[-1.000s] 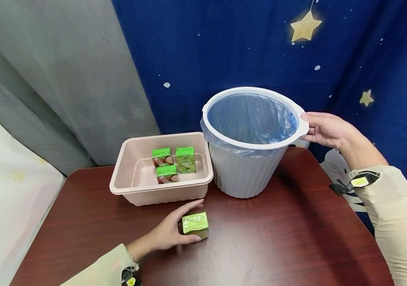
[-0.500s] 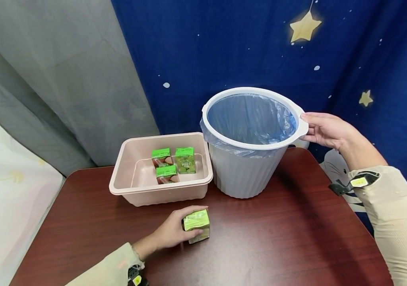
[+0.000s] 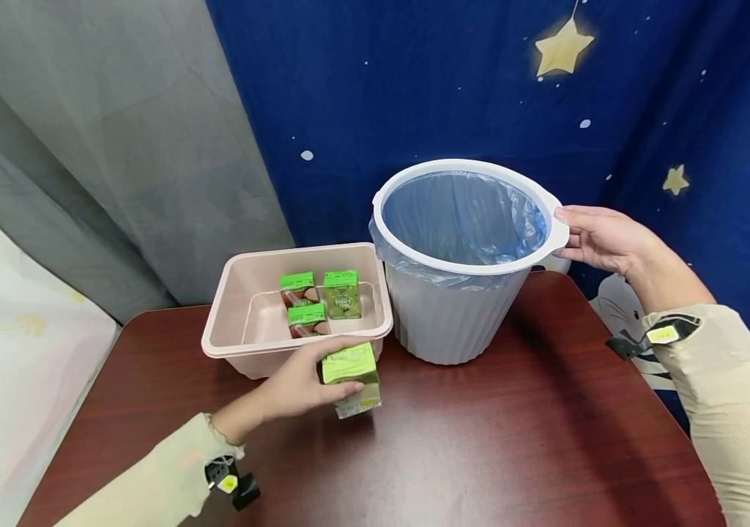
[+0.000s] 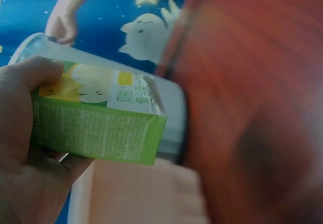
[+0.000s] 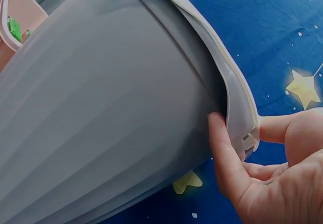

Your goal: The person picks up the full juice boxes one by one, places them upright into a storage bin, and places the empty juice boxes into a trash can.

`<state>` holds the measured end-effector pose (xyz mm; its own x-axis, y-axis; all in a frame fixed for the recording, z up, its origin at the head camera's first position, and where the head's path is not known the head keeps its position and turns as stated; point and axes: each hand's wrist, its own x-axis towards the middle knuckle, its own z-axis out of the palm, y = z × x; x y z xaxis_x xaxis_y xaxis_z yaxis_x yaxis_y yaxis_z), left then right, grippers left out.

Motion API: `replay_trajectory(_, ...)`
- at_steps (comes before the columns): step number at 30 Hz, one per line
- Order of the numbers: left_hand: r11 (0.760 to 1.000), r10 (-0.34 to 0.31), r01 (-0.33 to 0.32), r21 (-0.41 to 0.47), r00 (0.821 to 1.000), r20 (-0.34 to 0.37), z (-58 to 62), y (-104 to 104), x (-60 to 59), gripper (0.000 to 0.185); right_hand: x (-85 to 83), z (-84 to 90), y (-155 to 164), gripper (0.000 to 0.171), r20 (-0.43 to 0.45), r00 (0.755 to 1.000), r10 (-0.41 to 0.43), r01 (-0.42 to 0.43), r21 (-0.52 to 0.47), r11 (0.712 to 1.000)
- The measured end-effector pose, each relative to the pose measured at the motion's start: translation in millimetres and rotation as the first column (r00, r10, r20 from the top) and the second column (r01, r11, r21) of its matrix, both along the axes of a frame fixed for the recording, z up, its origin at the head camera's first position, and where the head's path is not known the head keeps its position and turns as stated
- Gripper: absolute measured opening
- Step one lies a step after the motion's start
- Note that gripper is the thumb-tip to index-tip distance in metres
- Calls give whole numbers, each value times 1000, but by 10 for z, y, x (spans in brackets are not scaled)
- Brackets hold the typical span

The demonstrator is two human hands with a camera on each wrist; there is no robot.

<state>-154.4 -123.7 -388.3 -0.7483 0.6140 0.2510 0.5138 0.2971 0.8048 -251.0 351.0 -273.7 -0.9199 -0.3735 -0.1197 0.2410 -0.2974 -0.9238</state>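
Observation:
My left hand [image 3: 302, 380] grips a green drink carton [image 3: 351, 377] between thumb and fingers, raised off the table in front of the pink bin. In the left wrist view the carton [image 4: 101, 113] shows a yellow-and-white face and a green side with small print. My right hand [image 3: 602, 238] pinches the rim tab of a grey-white trash can [image 3: 454, 322], thumb on top and fingers below. The right wrist view shows those fingertips [image 5: 218, 125] under the rim. A blue plastic bag [image 3: 467, 216] lines the can.
Left of the can stands a pink plastic bin [image 3: 243, 293], close against it. Inside lie several small green-topped cartons [image 3: 342, 294]. All stand on a dark red wooden table [image 3: 467, 439]. Behind hang a grey curtain [image 3: 118, 132] and a blue one with stars [image 3: 362, 88].
My left hand has closed around the carton, lifted it off the table and carried it up toward the pink bin's front edge. The right hand and the can have stayed put.

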Motion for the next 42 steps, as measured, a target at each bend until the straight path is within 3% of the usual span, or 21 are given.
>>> replay_trajectory(9, 999, -8, 6, -47, 999, -49, 782, 22, -201, 62, -9, -4, 1, 26, 8, 1000, 3, -3, -12, 1000)
replay_trajectory(15, 997, -49, 46, -67, 998, -47, 1252, 75, -335, 58, -22, -11, -1, 30, -11, 998, 59, -59, -49, 997)
replay_trajectory(23, 994, -101, 97, -44, 989, -107, 1798, 360, -596, 54, -18, 9, 19, 28, 11, 1000, 12, -12, -33, 999)
replay_trajectory(29, 992, -130, 129, -10, 988, -84, 2046, 655, -761, 52, -17, -7, 0, 28, 21, 1000, 16, -16, -31, 999)
replay_trajectory(34, 984, -166, 171, 43, 980, -106, 2188, 862, -863, 53, -26, -13, -23, 28, 18, 999, 32, -31, -35, 999)
replay_trajectory(42, 985, -150, 158, 67, 982, -116, 2260, 1146, -1021, 57, -56, 31, 0, 25, 35, 999, 15, -13, -32, 999)
